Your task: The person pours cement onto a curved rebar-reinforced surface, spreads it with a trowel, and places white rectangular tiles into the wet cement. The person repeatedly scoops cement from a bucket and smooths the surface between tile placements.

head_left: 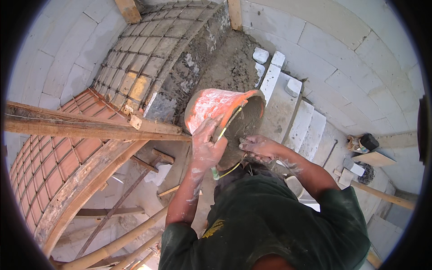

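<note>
An orange bucket (210, 107), smeared with grey mortar, is tipped on its side in front of me, its mouth turned towards me. Grey mortar coats the inside of the bucket. My left hand (208, 143) is closed on the rim at its left side, beside the yellow-green handle (231, 120) that loops down with a green grip. At the lower right of the mouth, my right hand (262, 147) has its fingers curled over the rim. Both hands and forearms carry mortar smears. Wet concrete (227, 63) lies just beyond the bucket.
A steel bar grid (148, 51) covers the curved formwork at left. A wooden beam (81, 123) reaches towards the bucket. White block steps (279, 96) rise at the right, beside a block wall (324, 54). Bamboo poles (121, 240) stand at lower left; a wire coil (366, 173) lies far right.
</note>
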The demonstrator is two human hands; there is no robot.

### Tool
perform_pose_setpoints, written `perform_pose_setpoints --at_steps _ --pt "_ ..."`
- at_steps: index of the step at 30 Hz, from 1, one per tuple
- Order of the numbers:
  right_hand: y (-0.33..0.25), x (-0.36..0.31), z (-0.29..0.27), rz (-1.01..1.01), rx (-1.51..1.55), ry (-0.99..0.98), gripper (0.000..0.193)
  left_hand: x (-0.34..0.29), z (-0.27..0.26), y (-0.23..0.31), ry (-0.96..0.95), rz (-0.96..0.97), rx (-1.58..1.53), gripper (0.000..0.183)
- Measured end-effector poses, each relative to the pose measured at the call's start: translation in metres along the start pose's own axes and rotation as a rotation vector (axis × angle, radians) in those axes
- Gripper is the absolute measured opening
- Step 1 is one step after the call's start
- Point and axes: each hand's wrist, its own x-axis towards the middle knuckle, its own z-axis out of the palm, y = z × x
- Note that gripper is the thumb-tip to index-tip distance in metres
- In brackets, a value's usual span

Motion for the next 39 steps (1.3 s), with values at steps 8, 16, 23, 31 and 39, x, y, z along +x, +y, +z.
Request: perform_pose_setpoints --at_steps 8,16,23,31,39 --pt "0.015 -0.013 0.026 -0.025 0.035 -0.262 0.035 -0.065 0.019 -0.059 0.452 -0.390 -0.192 0.057" --pt "0.009 0.002 0.003 -0.285 -0.118 0.092 0.036 -0.165 -0.017 -0.084 0.945 -0.775 -0.143 0.063" --pt "0.031 0.124 -0.054 -0.368 -0.834 0.824 0.047 -0.213 -0.024 -0.112 1.063 -0.893 -0.028 0.062" --pt "0.091 0.094 -0.088 -0.122 -0.832 0.627 0.051 -0.235 -0.034 -0.125 1.228 -0.874 -0.174 0.058" --pt "0.059 0.138 -0.106 -0.290 -1.370 0.406 0.050 -0.230 -0.032 -0.151 1.114 -0.889 -0.164 0.056"
